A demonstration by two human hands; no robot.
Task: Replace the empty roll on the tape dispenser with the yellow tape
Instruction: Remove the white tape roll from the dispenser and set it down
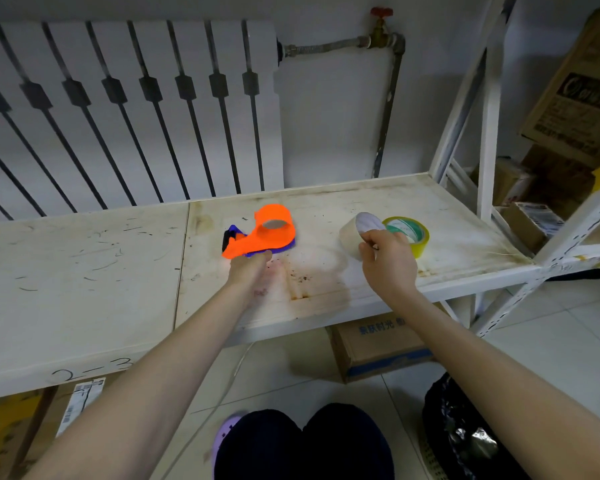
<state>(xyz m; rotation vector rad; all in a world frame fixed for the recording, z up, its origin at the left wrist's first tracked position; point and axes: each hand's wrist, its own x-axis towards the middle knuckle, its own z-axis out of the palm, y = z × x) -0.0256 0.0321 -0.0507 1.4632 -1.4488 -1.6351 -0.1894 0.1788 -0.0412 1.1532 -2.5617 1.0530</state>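
An orange and blue tape dispenser [265, 233] lies on its side on the white shelf board [118, 268]. My left hand [252, 271] grips its handle end from the near side. My right hand [387, 259] holds a pale cardboard roll [355, 232], tilted, just above the shelf to the right of the dispenser. The yellow tape roll [411, 233] lies flat right behind that roll and my right hand, partly hidden by them.
A radiator [129, 112] and a pipe with a red valve [381, 27] stand behind the shelf. White rack posts [489, 116] rise at the right, with cardboard boxes [575, 88] beyond. A box [374, 348] and a black bag [465, 434] are on the floor.
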